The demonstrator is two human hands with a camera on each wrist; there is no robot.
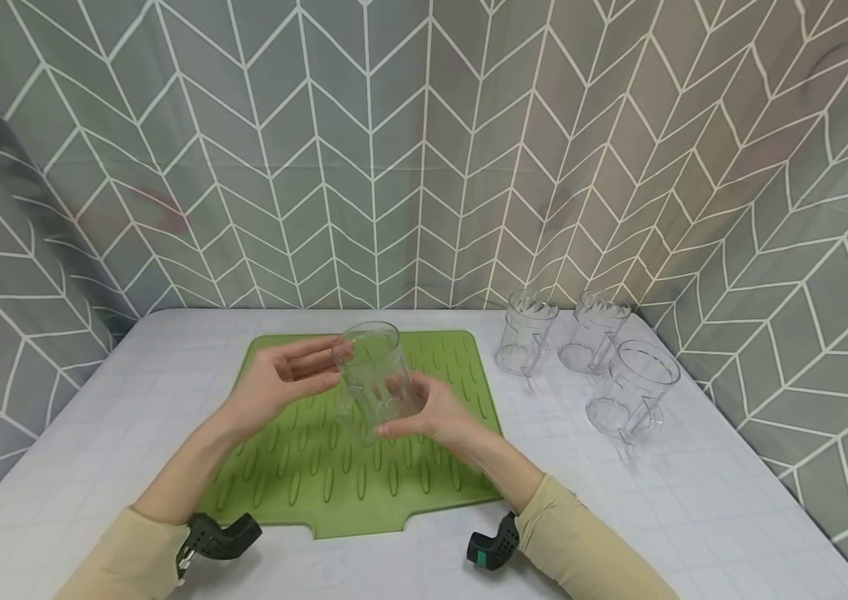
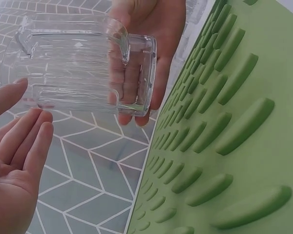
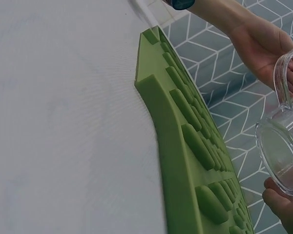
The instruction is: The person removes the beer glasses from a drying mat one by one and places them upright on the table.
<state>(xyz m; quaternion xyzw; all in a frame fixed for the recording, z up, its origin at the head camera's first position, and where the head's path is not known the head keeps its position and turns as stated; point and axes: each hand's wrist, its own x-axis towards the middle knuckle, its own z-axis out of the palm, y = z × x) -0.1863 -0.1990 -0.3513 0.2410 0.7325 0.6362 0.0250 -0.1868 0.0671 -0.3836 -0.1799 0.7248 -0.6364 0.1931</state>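
Note:
A clear glass mug [image 1: 374,375] is held tilted above a green drying mat [image 1: 341,508]. My right hand [image 1: 434,408] grips it around its lower part, thumb in front and fingers behind the glass. By the mug's rim is my left hand [image 1: 281,379], its fingers fairly straight and their tips at the glass. In the left wrist view, the left thumb and fingers [image 2: 36,141] lie beside the rim end of the mug [image 2: 83,63]. The right wrist view shows the mug's round base [image 3: 282,158] and its handle [image 3: 282,80].
Three more clear glass mugs stand upright at the right of the white table [image 1: 566,517]: a back left one [image 1: 524,333], a back right one [image 1: 592,333] and a nearer one [image 1: 629,392]. Behind the table hangs a grey patterned curtain [image 1: 393,167].

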